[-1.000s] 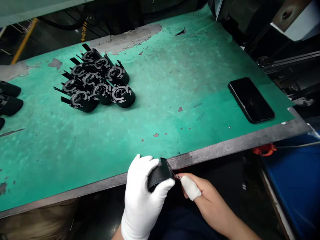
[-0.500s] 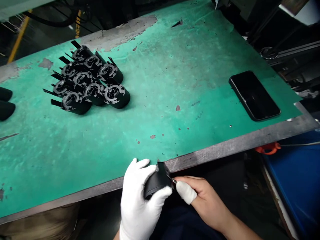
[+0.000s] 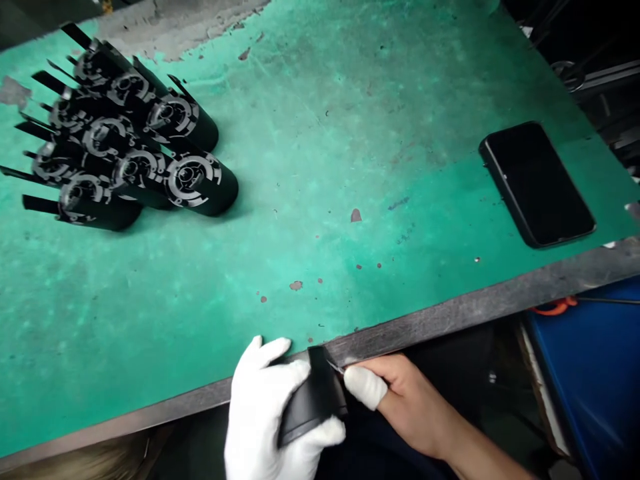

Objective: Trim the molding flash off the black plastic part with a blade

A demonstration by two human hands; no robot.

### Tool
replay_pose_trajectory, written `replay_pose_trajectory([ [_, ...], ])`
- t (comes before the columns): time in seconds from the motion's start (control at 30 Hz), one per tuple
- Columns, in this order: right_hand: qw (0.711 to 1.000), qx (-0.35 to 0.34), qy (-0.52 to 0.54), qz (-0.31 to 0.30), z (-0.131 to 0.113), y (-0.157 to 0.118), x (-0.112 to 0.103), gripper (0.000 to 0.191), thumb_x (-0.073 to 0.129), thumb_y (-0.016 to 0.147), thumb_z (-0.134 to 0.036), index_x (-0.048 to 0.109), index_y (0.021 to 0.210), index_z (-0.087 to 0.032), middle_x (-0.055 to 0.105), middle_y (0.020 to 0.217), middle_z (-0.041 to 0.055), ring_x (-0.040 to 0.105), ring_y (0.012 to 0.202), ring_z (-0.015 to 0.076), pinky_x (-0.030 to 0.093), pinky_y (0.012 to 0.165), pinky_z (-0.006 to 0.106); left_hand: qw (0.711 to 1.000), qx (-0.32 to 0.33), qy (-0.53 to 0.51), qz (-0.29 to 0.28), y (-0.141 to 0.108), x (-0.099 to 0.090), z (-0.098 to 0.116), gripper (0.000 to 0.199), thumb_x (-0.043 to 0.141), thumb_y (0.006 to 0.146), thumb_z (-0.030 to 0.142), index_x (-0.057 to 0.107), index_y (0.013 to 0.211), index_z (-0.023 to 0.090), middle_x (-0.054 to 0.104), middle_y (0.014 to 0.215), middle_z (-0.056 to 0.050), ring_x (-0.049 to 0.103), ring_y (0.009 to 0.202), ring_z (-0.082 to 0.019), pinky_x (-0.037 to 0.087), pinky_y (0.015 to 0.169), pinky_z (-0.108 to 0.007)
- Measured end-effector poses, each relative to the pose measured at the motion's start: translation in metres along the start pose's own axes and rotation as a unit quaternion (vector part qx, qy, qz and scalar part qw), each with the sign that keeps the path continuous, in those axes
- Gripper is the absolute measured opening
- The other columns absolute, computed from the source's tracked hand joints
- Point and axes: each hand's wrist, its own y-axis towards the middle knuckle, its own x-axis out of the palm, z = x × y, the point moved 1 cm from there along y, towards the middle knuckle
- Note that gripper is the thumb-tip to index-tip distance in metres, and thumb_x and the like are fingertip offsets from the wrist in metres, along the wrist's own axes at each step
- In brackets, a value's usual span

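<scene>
Black part (image 3: 314,403) at tabletop (image 3: 300,200) edge
Part is gripped by left hand (image 3: 261,408); thin tool (image 3: 335,366) is pinched by right hand (image 3: 411,404).

1. A workbench (image 3: 310,147) with a green top fills most of the view, scuffed and flecked with small spots.
2. Near its far edge, upper left, the covering gives way to a rough grey patch (image 3: 170,30).
3. A grey edge strip (image 3: 425,322) runs along the near side.
4. Lower right sits a blue surface (image 3: 595,373) (its full shape is cut off).
5. Pale light mottles the green; the upper right corner is dark.
</scene>
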Motion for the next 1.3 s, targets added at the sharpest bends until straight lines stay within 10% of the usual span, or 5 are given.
replay_pose_trajectory([
  [0.53,0.998,-0.053,-0.019,0.031,0.004,-0.006,0.005,0.044,0.050,0.099,-0.051,0.075,0.081,-0.020,0.067,0.076,0.0024,0.058,0.075,0.0205,0.050,0.074,0.034,1.000,-0.011,0.014,-0.002,-0.003,0.000,0.005,0.046,0.067,0.092,0.052,0.060,0.121,0.018,0.063,0.122,-0.013,0.051,0.134,-0.032,0.033,0.123,-0.056],
  [0.87,0.997,-0.032,-0.029,0.061,0.010,-0.003,0.009,0.047,0.048,0.100,-0.055,0.060,0.072,-0.019,0.049,0.070,-0.0023,0.043,0.069,0.0149,0.040,0.069,0.030,0.999,0.006,0.034,0.013,0.002,0.000,0.006,0.045,0.066,0.093,0.051,0.059,0.122,0.017,0.064,0.119,-0.014,0.055,0.130,-0.033,0.039,0.118,-0.059],
  [1.3,0.989,-0.115,0.024,0.087,0.016,-0.041,0.029,0.032,0.063,0.095,-0.039,0.059,0.123,-0.025,0.055,0.076,-0.0032,0.050,0.070,0.0154,0.045,0.074,0.030,0.987,-0.138,-0.044,-0.074,-0.010,-0.020,0.045,0.040,0.059,0.097,0.044,0.055,0.135,0.032,0.066,0.134,-0.005,0.065,0.123,-0.028,0.051,0.114,-0.052],
])
